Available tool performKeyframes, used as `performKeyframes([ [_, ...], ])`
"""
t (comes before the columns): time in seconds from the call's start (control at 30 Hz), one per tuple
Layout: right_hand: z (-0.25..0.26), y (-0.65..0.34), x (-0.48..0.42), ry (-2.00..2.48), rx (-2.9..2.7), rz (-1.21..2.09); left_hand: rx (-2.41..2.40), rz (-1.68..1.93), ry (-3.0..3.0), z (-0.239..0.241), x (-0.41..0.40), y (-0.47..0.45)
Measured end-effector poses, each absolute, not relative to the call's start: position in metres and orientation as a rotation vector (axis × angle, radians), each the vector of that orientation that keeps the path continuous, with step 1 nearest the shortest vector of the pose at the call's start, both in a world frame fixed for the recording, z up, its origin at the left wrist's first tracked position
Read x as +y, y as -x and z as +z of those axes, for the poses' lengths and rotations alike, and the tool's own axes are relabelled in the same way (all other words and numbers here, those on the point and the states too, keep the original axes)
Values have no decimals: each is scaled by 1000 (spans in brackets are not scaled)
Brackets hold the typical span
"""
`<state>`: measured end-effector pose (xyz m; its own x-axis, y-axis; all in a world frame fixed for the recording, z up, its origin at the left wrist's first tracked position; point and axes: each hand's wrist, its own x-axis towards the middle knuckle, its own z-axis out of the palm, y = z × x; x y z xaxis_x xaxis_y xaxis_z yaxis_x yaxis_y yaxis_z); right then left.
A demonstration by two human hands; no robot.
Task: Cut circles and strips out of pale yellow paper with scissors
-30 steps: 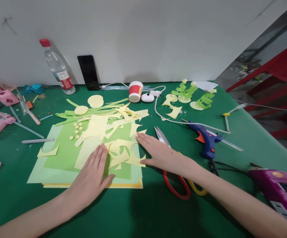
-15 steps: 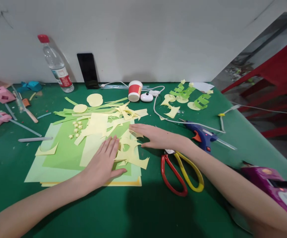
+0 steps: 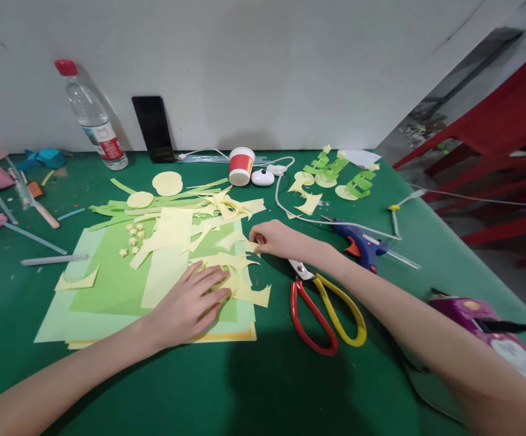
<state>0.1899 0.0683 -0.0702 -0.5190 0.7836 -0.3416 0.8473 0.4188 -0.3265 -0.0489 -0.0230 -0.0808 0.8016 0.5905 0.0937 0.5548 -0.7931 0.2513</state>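
Observation:
My left hand (image 3: 190,306) lies over the yellow paper scraps (image 3: 256,295), its fingers spread and the fingertips touching them. My right hand (image 3: 276,239) is curled, thumb and fingers pinched on the edge of a yellow paper scrap (image 3: 233,240) at the right of the pile. Beneath the scraps are green sheets (image 3: 108,278) and a pale yellow strip (image 3: 165,272). Small folded paper stars (image 3: 133,236) rest on the sheets at the left. Just below my right wrist, scissors (image 3: 328,303) with one red and one yellow handle lie on the table.
A blue glue gun (image 3: 358,239) and curled green paper pieces (image 3: 330,169) lie to the right. At the back stand a water bottle (image 3: 94,121), a black phone (image 3: 154,130) and a paper cup (image 3: 241,166). A white cable (image 3: 281,200) runs across the table (image 3: 176,393).
My right hand has gone from flat, stretched fingers to a pinch at the scrap's edge. My left hand has shifted slightly down, its fingers spreading and bending. The view has turned slightly right.

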Motion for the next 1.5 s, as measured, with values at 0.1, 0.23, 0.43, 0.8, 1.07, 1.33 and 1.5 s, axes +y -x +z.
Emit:
performKeyframes([
  [0.1,-47,-201,70,-1493,2427,-684,898,356,-2763,-86,-25,58],
  [0.23,-24,-202,77,-1496,2377,-684,922,535,-2734,-94,-26,65],
  [0.43,-55,-163,94,-1603,2494,-660,901,493,-2761,-99,-26,65],
  [0.8,-64,-170,101,-1734,2421,-866,929,456,-2682,-100,-26,65],
  [1.07,-47,-173,46,-1747,2362,-1211,1119,559,-2438,-103,-23,69],
  [1.33,-95,-164,-25,-2058,2658,-1122,1267,501,-2130,-93,-23,65],
  [1.5,-108,-155,-39,-2091,2751,-1168,1294,389,-2015,-95,-22,49],
])
